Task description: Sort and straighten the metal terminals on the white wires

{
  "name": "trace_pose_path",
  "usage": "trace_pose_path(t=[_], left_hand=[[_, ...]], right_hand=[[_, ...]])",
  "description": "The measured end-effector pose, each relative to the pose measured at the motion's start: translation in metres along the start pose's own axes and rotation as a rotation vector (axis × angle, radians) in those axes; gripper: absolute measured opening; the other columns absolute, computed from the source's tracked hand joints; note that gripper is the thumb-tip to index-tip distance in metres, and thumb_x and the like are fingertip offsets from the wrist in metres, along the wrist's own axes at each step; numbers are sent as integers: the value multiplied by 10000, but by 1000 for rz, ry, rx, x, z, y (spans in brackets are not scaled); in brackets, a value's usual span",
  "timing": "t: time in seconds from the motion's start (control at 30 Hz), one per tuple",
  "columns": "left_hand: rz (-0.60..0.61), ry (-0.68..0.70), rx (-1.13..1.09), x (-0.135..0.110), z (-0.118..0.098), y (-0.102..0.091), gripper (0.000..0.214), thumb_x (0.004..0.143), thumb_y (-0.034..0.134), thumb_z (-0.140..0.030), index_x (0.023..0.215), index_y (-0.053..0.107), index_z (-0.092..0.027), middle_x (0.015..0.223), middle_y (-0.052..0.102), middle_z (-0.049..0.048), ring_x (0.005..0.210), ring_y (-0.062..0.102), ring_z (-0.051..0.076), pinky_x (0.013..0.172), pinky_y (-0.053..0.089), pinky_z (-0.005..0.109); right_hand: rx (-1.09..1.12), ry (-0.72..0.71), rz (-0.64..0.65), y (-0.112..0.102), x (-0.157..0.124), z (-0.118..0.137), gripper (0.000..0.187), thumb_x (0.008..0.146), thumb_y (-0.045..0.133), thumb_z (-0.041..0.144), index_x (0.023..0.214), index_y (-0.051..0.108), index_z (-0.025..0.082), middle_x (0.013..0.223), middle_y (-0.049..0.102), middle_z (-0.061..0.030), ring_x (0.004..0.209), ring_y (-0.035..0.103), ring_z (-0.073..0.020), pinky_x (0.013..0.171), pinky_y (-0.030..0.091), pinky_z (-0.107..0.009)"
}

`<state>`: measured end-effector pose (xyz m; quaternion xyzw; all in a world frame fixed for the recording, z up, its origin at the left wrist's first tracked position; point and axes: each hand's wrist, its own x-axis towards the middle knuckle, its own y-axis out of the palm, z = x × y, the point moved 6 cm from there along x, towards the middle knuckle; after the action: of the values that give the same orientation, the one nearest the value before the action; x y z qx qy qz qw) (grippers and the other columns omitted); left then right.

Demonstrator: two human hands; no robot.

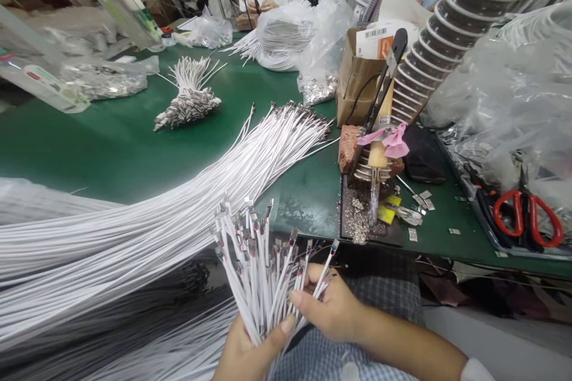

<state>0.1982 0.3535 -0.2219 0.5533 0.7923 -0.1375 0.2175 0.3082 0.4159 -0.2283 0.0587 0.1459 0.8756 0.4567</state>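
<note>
A fan of thin white cables with metal connector tips [257,253] stands up from my lap. My left hand [248,351] is wrapped round its lower end, thumb across the front. My right hand [328,306] is beside it on the right, fingers pinched on the rightmost cables of the same bunch. Both hands sit just below the front edge of the green table [111,142]. A long thick sheaf of white cables [179,202] lies across the table from the left edge toward the middle, its tips pointing away to the right.
A soldering iron in a stand [378,130] over a dark tray of solder scraps [357,214] sits right of centre. Red-handled scissors [527,220] lie at the far right. A tied cable bundle [190,98], a cardboard box [357,71], plastic bags and two other people are farther back.
</note>
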Motion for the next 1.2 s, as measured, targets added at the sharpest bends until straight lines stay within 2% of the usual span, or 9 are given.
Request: trace_pose_path(t=[0.1,0.2,0.4,0.5,0.63,0.8,0.87,1.0,1.2], left_hand=[[-17,1,12,-1,-1,-1,528,593,767,-341,1082,642,-186,960,715,90,954,622,291,871,477,365],[-25,-6,3,-1,-1,-1,533,595,766,-329,1091,636,-184,936,721,88,935,630,284,856,483,352],[0,-58,-54,-2,1,2,566,542,794,-336,1067,652,-178,931,721,100,950,623,311,863,481,380],[-18,-46,-65,-3,-2,4,536,543,789,-351,1036,668,-181,926,722,97,953,617,321,861,480,391],[-65,-24,-88,-5,-5,5,454,537,789,-381,934,702,-178,870,726,91,901,627,316,847,482,385],[-22,-28,-82,-5,-3,5,241,591,762,-391,681,690,-180,637,676,35,681,636,227,712,527,313],[-30,-43,-105,-5,0,4,244,597,763,-374,737,695,-186,703,696,37,757,642,237,767,514,316],[-80,-53,-120,-5,4,2,483,583,775,-356,1022,656,-194,951,712,73,978,601,293,858,480,348],[-64,-14,-76,-1,8,3,580,528,801,-369,1046,634,-166,920,724,81,905,636,290,794,512,329]], right_hand=[[18,-42,45,2,0,5,201,850,495,298,802,601,133,710,567,-41,640,526,-145,633,453,-267],[61,-33,45,2,0,4,177,847,504,279,789,586,134,688,550,-33,621,517,-138,609,442,-257],[208,1,4,3,1,-9,219,744,659,314,873,571,160,730,586,-19,648,563,-140,627,466,-254],[102,-87,-45,2,4,-2,177,732,667,297,817,583,166,740,588,-19,675,559,-141,659,461,-259],[-93,-193,-105,-2,4,11,208,791,585,265,617,530,165,586,509,11,551,490,-108,557,414,-228],[-80,-186,-80,-4,2,11,188,806,561,260,646,521,171,605,535,5,551,509,-108,573,439,-232],[-21,-148,-67,-3,2,7,162,784,586,256,666,516,170,617,530,10,541,509,-104,541,436,-218],[43,-85,-55,-1,3,2,131,754,612,239,694,528,160,622,520,10,553,499,-110,537,435,-220],[115,-98,43,6,5,11,82,785,571,235,821,585,163,784,601,-33,742,569,-163,751,477,-298]])
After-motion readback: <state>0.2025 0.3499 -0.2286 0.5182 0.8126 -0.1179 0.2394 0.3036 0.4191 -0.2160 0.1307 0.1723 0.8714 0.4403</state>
